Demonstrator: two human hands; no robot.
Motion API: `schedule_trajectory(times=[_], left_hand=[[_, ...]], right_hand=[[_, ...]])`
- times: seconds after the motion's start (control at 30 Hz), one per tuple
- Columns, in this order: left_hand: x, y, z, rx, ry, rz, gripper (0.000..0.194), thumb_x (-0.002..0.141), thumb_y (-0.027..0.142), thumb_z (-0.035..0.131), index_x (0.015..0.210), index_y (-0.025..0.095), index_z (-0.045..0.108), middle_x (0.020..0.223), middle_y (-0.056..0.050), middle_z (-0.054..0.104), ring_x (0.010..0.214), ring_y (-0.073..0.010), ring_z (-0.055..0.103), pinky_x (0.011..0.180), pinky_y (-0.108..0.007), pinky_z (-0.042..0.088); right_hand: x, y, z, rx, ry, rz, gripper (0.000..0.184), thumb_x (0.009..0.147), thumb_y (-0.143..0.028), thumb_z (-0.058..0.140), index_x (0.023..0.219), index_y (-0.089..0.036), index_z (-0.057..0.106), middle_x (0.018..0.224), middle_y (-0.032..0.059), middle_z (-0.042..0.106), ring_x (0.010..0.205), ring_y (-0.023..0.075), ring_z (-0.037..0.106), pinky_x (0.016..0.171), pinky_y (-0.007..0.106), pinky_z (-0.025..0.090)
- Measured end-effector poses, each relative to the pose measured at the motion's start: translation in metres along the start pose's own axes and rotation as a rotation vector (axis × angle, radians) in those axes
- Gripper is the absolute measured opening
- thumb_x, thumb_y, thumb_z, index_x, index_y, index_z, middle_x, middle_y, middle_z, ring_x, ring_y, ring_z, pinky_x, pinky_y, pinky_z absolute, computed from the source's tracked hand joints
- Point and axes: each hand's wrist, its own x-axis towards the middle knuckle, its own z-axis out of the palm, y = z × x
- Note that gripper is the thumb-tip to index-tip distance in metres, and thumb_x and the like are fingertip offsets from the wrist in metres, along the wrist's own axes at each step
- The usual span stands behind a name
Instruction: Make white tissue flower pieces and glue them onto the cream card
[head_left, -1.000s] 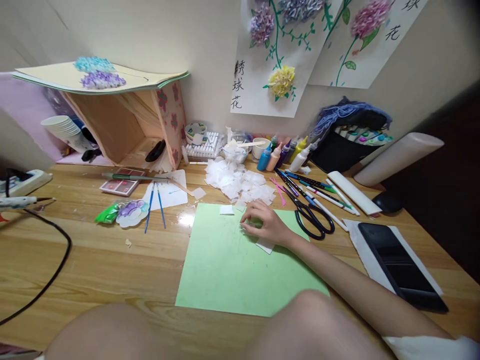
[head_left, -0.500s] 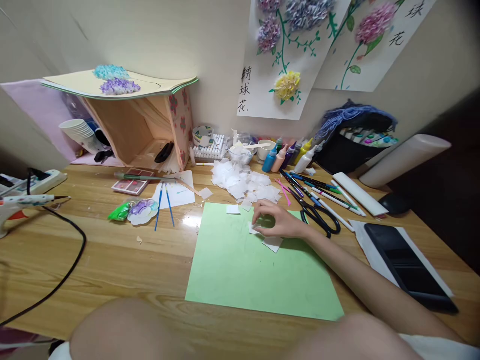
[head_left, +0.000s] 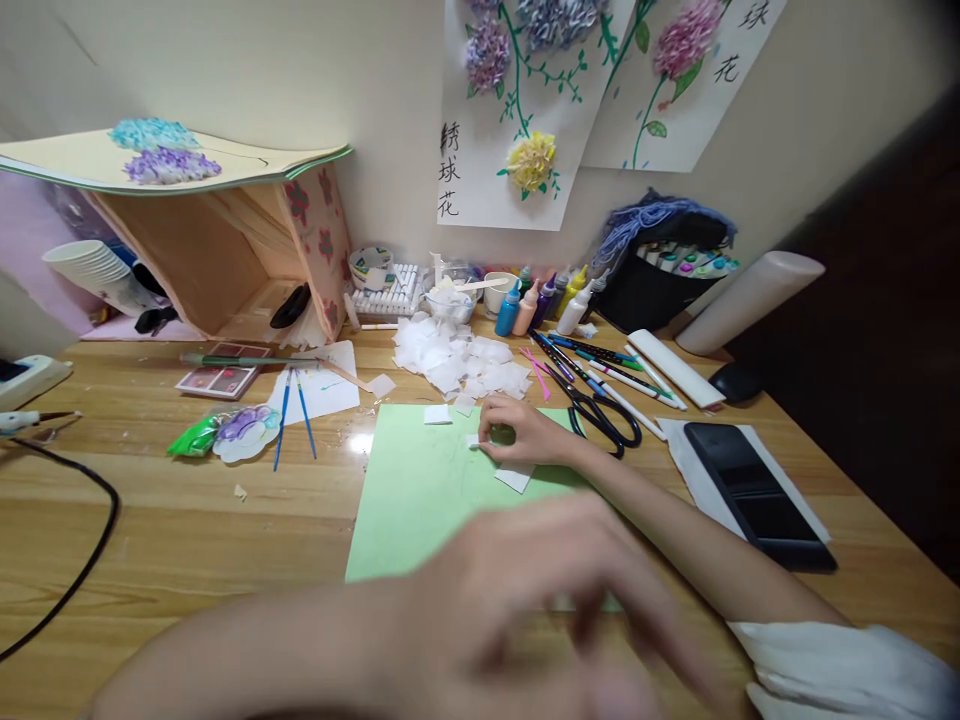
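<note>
Tabletop [head_left: 225, 540], wood, carries green sheet [head_left: 405, 520] well in from its R edge. L hand [head_left: 517, 580] hangs over sheet's near edge, close to cam, badly blurred; fingers curved & spread, can't tell if it has hold of anything. Pile of white paper scraps [head_left: 457, 355] just past sheet's far edge. R hand [head_left: 521, 432] low over sheet, nr that edge, R of mid. Larger white piece [head_left: 515, 478] partly under it. Folded white square [head_left: 437, 415] along far edge, nr far-L corner. Small white piece [head_left: 472, 441] at R fingertips; thumb & index bent to a ring, pinched on it, it seems.

Step, my read: picking up one small piece, L hand joining. Next move prob. calls for light pinch, lift w/o dragging neighbours, L hand ready to share hold.

Vs 0.5 s ago: L hand new in view; small piece shows at fingertips, was partly covered; whole view shifted.
</note>
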Motion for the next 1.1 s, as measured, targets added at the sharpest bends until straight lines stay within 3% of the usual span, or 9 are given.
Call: schedule_trajectory(times=[0.07,0.1,0.17,0.3,0.43,0.6,1.1], left_hand=[[0.020,-0.027,0.003,0.017,0.087,-0.072,0.033,0.091,0.039,0.034,0.072,0.025,0.057,0.068,-0.001,0.061,0.062,-0.0149,0.055,0.061,-0.028,0.045],[0.027,-0.044,0.006,0.052,0.190,-0.141,0.032,0.092,0.034,0.032,0.070,0.023,0.053,0.068,-0.001,0.059,0.062,-0.0142,0.054,0.060,-0.028,0.043],[0.033,-0.080,0.011,0.200,0.308,-0.284,0.026,0.090,0.032,0.038,0.072,0.021,0.051,0.069,0.000,0.058,0.063,-0.0141,0.052,0.059,-0.028,0.040],[0.033,-0.125,0.014,0.344,0.341,-0.322,0.015,0.087,0.031,0.046,0.079,0.020,0.052,0.076,0.001,0.058,0.063,-0.0122,0.049,0.060,-0.026,0.037],[0.034,-0.131,0.012,0.316,0.319,-0.285,0.015,0.087,0.033,0.048,0.084,0.019,0.053,0.079,0.000,0.059,0.064,-0.0113,0.050,0.060,-0.025,0.038],[0.034,-0.132,0.013,0.304,0.353,-0.300,0.012,0.086,0.030,0.048,0.084,0.019,0.054,0.079,0.000,0.060,0.064,-0.0115,0.051,0.059,-0.025,0.039],[0.033,-0.131,0.013,0.307,0.385,-0.276,0.017,0.085,0.031,0.051,0.074,0.018,0.056,0.065,0.002,0.058,0.055,-0.0098,0.047,0.054,-0.023,0.035]], right_hand=[[0.001,0.001,0.003,0.131,0.108,0.130,0.003,0.070,-0.017,0.064,0.069,-0.017,0.061,0.073,0.0015,0.057,0.069,0.0139,0.051,0.064,0.027,0.041],[0.002,0.001,0.004,0.229,0.166,0.214,0.007,0.071,-0.022,0.064,0.069,-0.017,0.060,0.071,0.0007,0.057,0.065,0.0129,0.050,0.061,0.026,0.040],[0.004,0.000,0.008,0.443,0.264,0.369,0.016,0.071,-0.031,0.065,0.070,-0.016,0.059,0.065,-0.0013,0.056,0.057,0.0105,0.048,0.055,0.024,0.039],[0.005,-0.002,0.015,0.754,0.344,0.507,0.024,0.069,-0.038,0.069,0.069,-0.016,0.059,0.061,-0.0039,0.054,0.051,0.0070,0.045,0.052,0.022,0.038],[0.004,-0.003,0.017,0.893,0.306,0.520,0.024,0.068,-0.039,0.070,0.070,-0.015,0.063,0.068,-0.0018,0.060,0.056,0.0072,0.050,0.058,0.022,0.042],[0.005,0.000,0.016,0.897,0.283,0.512,0.024,0.067,-0.038,0.072,0.074,-0.016,0.069,0.074,0.0004,0.063,0.060,0.0081,0.053,0.060,0.022,0.045],[0.003,0.007,0.018,0.858,0.308,0.523,0.022,0.065,-0.036,0.074,0.070,-0.016,0.069,0.060,-0.0017,0.061,0.052,0.0076,0.051,0.053,0.022,0.041]])
